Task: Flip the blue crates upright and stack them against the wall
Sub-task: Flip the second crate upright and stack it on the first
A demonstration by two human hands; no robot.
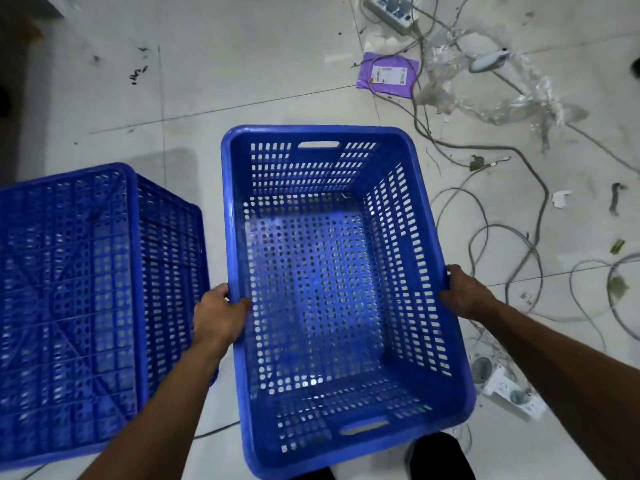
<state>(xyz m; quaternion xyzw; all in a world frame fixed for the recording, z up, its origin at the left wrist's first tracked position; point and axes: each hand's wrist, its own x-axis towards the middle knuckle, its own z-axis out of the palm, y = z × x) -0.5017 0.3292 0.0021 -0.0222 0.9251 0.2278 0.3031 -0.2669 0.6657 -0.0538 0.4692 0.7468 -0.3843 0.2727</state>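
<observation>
An upright blue perforated crate (322, 289) fills the middle of the view, its open top facing me. My left hand (218, 318) grips its left rim and my right hand (462, 291) grips its right rim, fingers curled over the edges. To the left stands a second blue crate (79, 299) turned upside down, its ribbed bottom facing up. The two crates sit close together, with my left hand in the gap between them. Whether the held crate touches the floor is unclear.
Pale tiled floor (242, 64) lies ahead. Tangled grey cables (519, 237), clear plastic wrap (485, 98), a purple package (389, 74) and power strips (509, 389) litter the right side. A dark wall edge (14, 81) runs along the left. My dark shoes (440, 455) show below the crate.
</observation>
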